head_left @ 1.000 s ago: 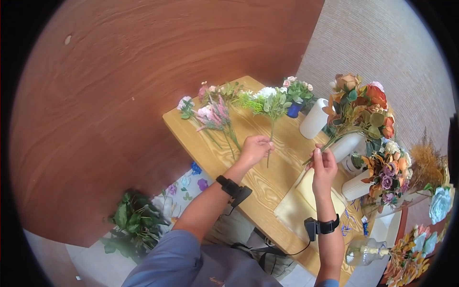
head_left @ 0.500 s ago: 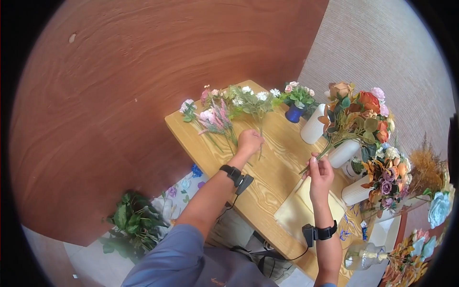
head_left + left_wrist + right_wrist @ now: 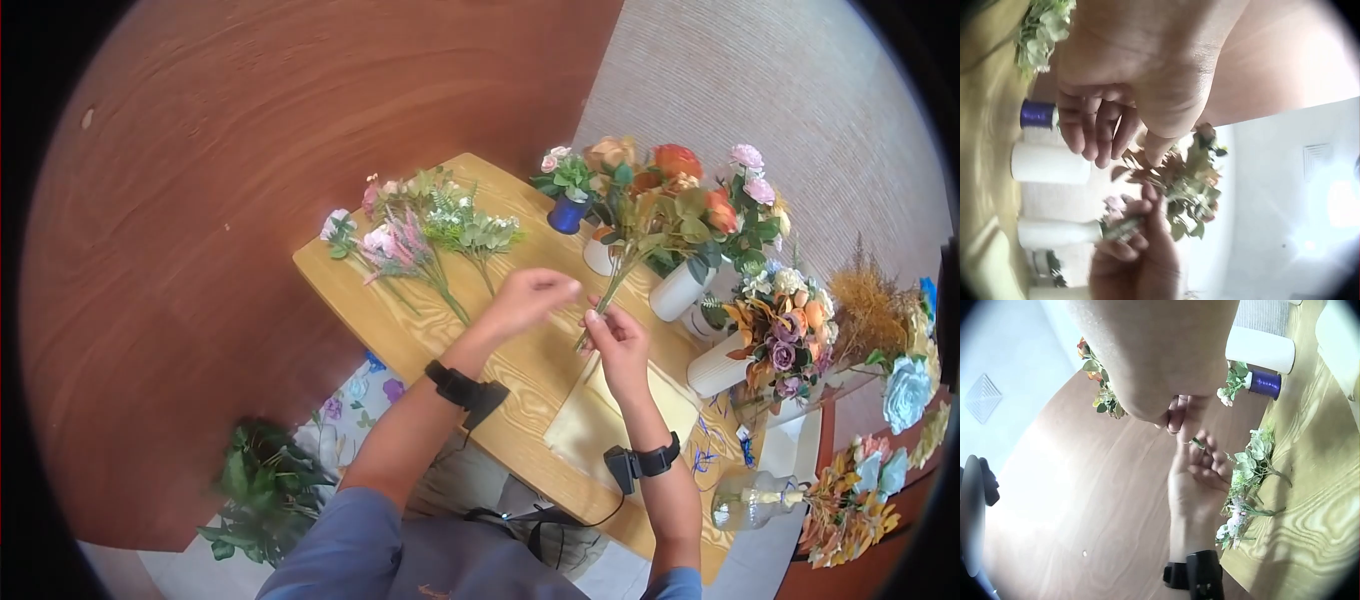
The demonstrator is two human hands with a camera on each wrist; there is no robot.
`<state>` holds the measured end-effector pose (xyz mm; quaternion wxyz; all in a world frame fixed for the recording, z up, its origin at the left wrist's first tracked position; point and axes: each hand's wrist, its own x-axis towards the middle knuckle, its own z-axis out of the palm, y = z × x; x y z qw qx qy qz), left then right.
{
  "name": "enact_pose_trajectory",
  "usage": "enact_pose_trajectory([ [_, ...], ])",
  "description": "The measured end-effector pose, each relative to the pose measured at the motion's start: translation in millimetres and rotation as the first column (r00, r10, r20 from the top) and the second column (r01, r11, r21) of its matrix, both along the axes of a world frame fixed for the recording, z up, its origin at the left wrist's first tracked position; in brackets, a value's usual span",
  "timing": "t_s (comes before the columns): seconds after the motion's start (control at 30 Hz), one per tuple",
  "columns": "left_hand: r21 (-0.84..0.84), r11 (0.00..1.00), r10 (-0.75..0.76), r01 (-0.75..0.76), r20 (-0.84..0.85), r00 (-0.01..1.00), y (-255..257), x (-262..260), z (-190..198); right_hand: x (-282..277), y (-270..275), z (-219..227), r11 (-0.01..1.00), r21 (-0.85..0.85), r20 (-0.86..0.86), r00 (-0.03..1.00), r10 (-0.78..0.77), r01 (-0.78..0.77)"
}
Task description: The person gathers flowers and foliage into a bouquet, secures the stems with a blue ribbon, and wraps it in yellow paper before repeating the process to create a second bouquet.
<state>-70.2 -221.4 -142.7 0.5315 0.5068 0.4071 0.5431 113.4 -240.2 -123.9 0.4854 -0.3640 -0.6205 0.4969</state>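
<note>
1. While the right hand (image 3: 622,345) pinches the bare stems (image 3: 612,290) of an orange-and-peach rose bouquet (image 3: 655,210), its fingers are curled in and the blooms fan out beyond the fingertips, above the desk (image 3: 530,360). The left hand (image 3: 533,298) is just beside those fingers, loosely bent, apparently holding nothing.
2. From the left wrist, the left hand's fingers hang half open, their tips well apart from the purple spool (image 3: 1038,114). Across from them, the right fingers wrap the bundled stems. The bouquet is probably light but top-heavy, so a hold just under the leaves should steady it best.
3. From the right wrist, a green stem end shows beside the left fingertips; whether they touch, I cannot tell. The stems look stiff and rather slippery, liable to twist in a slack pinch; petals seem soft and crushable, best left clear of the fingers.
</note>
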Motion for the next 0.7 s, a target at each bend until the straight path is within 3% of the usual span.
enact_pose_trajectory([
  [0.03, -0.001, 1.0, 0.0, 0.0, 0.001, 1.0, -0.9, 9.0, 1.9, -0.4, 1.6, -2.0, 1.0, -0.007, 0.027, 0.999, 0.023, -0.023],
  [0.1, 0.117, 0.979, -0.185, 0.164, 0.199, 0.962, -1.9, 21.6, 3.6, 0.6, 2.7, -5.0, 0.999, -0.015, 0.052, 0.998, 0.042, -0.041],
  [0.17, 0.076, 0.978, -0.205, 0.193, 0.225, 0.953, -0.3, 22.5, 1.6, 2.9, 2.7, -6.8, 0.997, -0.044, 0.064, 0.996, 0.059, -0.056],
  [0.4, 0.076, 0.991, -0.124, 0.108, 0.272, 0.954, 0.5, 33.4, -12.6, 9.9, 1.7, -11.5, 0.996, -0.086, 0.059, 0.997, 0.039, -0.034],
  [0.53, 0.125, 0.992, -0.049, 0.005, 0.347, 0.937, -0.5, 36.1, -12.2, 4.3, 2.6, -12.9, 0.997, -0.01, 0.002, 0.997, -0.08, 0.081],
  [0.6, 0.143, 0.99, -0.038, -0.006, 0.302, 0.953, -0.2, 33.2, -14.7, 6.2, 3.3, -12.7, 0.993, -0.002, -0.047, 0.992, -0.114, 0.114],
  [0.7, 0.161, 0.987, -0.03, -0.004, 0.204, 0.978, -4.6, 26.5, -13.8, 10.7, 4.4, -11.3, 0.99, -0.058, 0.059, 0.991, -0.124, 0.127],
])
